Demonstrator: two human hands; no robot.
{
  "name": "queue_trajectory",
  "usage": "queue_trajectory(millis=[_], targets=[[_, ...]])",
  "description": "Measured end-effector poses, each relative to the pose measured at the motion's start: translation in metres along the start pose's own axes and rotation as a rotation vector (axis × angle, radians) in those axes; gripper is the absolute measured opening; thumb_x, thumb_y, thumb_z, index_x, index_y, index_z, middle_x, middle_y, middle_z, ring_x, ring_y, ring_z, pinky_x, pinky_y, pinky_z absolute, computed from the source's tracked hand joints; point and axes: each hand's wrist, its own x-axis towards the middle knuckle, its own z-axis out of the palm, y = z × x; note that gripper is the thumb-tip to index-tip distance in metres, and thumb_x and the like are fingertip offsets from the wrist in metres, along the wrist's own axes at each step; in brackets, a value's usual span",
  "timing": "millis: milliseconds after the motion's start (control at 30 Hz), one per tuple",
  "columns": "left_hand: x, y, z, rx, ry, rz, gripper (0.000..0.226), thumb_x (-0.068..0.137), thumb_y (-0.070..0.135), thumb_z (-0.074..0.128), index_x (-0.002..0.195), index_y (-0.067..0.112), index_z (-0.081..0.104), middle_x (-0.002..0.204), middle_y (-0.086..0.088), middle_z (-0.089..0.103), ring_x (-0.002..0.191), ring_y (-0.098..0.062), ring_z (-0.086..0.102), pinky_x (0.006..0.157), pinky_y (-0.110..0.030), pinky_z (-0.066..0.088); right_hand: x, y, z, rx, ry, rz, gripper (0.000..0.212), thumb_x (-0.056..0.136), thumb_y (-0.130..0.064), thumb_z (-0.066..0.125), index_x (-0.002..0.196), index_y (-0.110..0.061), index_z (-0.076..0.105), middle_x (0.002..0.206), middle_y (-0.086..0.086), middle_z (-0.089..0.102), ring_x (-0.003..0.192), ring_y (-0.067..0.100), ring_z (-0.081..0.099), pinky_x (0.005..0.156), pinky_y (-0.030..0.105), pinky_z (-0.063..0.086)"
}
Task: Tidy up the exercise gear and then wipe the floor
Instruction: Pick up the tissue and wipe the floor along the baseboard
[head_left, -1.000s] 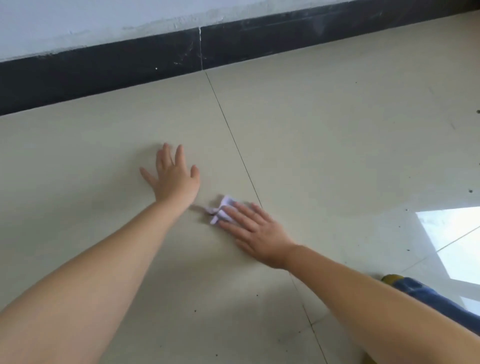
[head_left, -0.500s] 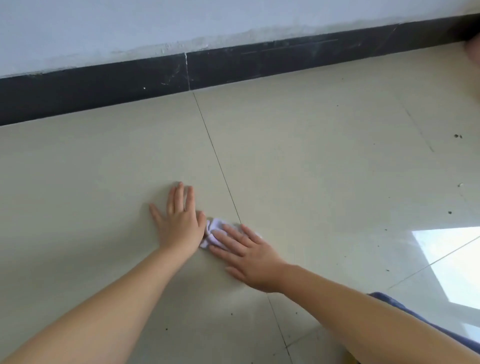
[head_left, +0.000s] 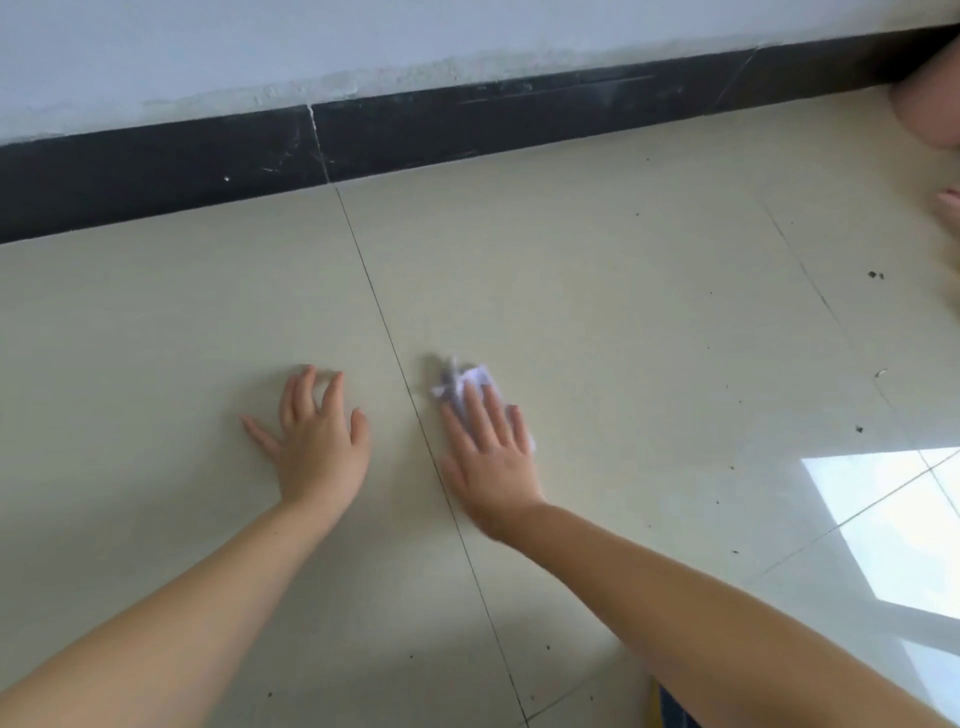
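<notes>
My right fingers (head_left: 480, 415) lie flat and slightly spread, pressing a crumpled white tissue (head_left: 467, 384) onto the floor (head_left: 623, 312). They pinch nothing; the wad is pinned under the fingertips and pokes out past them toward 12 o'clock, with a scrap showing by the little finger at 3 o'clock. The right hand (head_left: 491, 457) sits just right of the tile seam (head_left: 395, 364), which runs from about 11 o'clock down to 5 o'clock.

My left fingers (head_left: 311, 395) are spread and empty, braced on the floor. The left hand (head_left: 317, 452) is at 9 o'clock from the tissue, across the seam and apart from it, so the right hand is plainly the one to do the wiping.

Dark specks (head_left: 875, 274) dot the tiles out at 2 and 3 o'clock from the tissue, toward the bright window reflection (head_left: 893, 519). I judge the next stroke should push the wad that way, palm trailing, pressure kept on the fingertips so the thin paper does not slip free or tear. No exercise gear is in view; the black skirting (head_left: 467, 130) lies at 12 o'clock.
</notes>
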Motion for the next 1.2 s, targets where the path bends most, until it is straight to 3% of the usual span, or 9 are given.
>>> queue_trajectory(millis=[100, 167, 367, 433, 667, 800, 1000, 1067, 1200], targets=[[0.005, 0.003, -0.004, -0.023, 0.005, -0.028, 0.044, 0.095, 0.025, 0.045, 0.139, 0.019, 0.042, 0.153, -0.004, 0.028, 0.143, -0.021, 0.019, 0.11, -0.064, -0.003, 0.009, 0.011, -0.002, -0.14, -0.179, -0.698, 0.054, 0.099, -0.04, 0.026, 0.15, -0.026, 0.022, 0.158, 0.0, 0.02, 0.146, 0.024, 0.016, 0.117, 0.045, 0.014], [0.004, 0.003, -0.008, 0.013, -0.053, -0.02, 0.046, 0.097, 0.029, 0.042, 0.142, 0.021, 0.037, 0.156, -0.004, 0.019, 0.145, -0.019, 0.012, 0.109, -0.064, -0.001, 0.027, 0.061, -0.013, -0.222, -0.137, -0.728, 0.052, 0.1, -0.04, 0.024, 0.15, -0.028, 0.021, 0.158, -0.002, 0.02, 0.146, 0.022, 0.017, 0.116, 0.043, 0.016], [0.008, 0.014, -0.014, 0.215, -0.414, -0.041, 0.079, 0.094, 0.059, 0.025, 0.149, 0.019, -0.015, 0.154, -0.006, -0.03, 0.143, -0.022, -0.025, 0.111, -0.063, 0.0, 0.061, 0.16, -0.056, 0.185, -0.041, 0.68, 0.055, 0.101, -0.034, 0.023, 0.153, -0.029, 0.006, 0.161, 0.002, -0.006, 0.148, 0.019, -0.008, 0.118, 0.048, 0.005], [0.009, 0.017, -0.012, 0.237, -0.454, -0.058, 0.092, 0.089, 0.067, 0.028, 0.147, 0.017, -0.023, 0.15, -0.009, -0.036, 0.14, -0.024, -0.031, 0.109, -0.065, -0.003, 0.077, 0.118, -0.052, 0.179, -0.049, 0.807, 0.057, 0.1, -0.031, 0.027, 0.153, -0.023, 0.007, 0.161, 0.005, -0.008, 0.148, 0.023, -0.009, 0.118, 0.048, 0.002], [0.005, 0.016, 0.002, 0.243, -0.422, -0.119, 0.11, 0.078, 0.077, 0.036, 0.146, 0.016, -0.025, 0.15, -0.006, -0.037, 0.139, -0.022, -0.034, 0.109, -0.064, -0.008, 0.11, -0.002, -0.038, -0.04, -0.315, -0.597, 0.053, 0.102, -0.041, 0.014, 0.152, -0.032, -0.002, 0.16, -0.01, -0.012, 0.146, 0.012, -0.014, 0.115, 0.045, -0.011], [0.007, 0.013, 0.001, 0.235, -0.45, -0.103, 0.11, 0.08, 0.075, 0.037, 0.141, 0.015, -0.033, 0.139, -0.003, -0.049, 0.136, -0.023, -0.038, 0.108, -0.064, -0.01, 0.145, 0.102, -0.043, -0.019, -0.122, -0.165, 0.061, 0.09, -0.048, -0.002, 0.15, -0.037, -0.002, 0.16, -0.01, -0.007, 0.147, 0.008, -0.007, 0.117, 0.052, 0.005], [0.008, 0.013, 0.001, 0.213, -0.457, -0.1, 0.111, 0.08, 0.074, 0.038, 0.13, 0.013, -0.04, 0.132, -0.001, -0.053, 0.135, -0.023, -0.04, 0.107, -0.064, -0.011, 0.142, 0.18, -0.066, 0.176, 0.003, 0.714, 0.055, 0.101, -0.027, 0.026, 0.153, -0.029, 0.009, 0.161, 0.0, -0.006, 0.148, 0.016, -0.007, 0.117, 0.054, 0.0], [0.008, 0.013, 0.001, 0.215, -0.458, -0.103, 0.111, 0.08, 0.074, 0.037, 0.134, 0.013, -0.038, 0.131, -0.002, -0.053, 0.135, -0.024, -0.04, 0.107, -0.065, -0.011, 0.144, 0.134, -0.053, 0.17, 0.042, 0.659, 0.06, 0.098, -0.018, 0.029, 0.153, -0.026, 0.007, 0.161, 0.003, -0.005, 0.148, 0.019, -0.007, 0.117, 0.054, 0.001], [0.005, 0.014, -0.002, 0.226, -0.451, -0.101, 0.109, 0.081, 0.073, 0.037, 0.141, 0.014, -0.032, 0.139, -0.004, -0.048, 0.136, -0.023, -0.037, 0.108, -0.064, -0.009, 0.132, 0.011, -0.025, 0.131, -0.044, -0.029, 0.069, 0.085, -0.015, 0.011, 0.153, -0.025, 0.006, 0.161, 0.001, -0.002, 0.148, 0.022, -0.005, 0.117, 0.049, 0.002]])
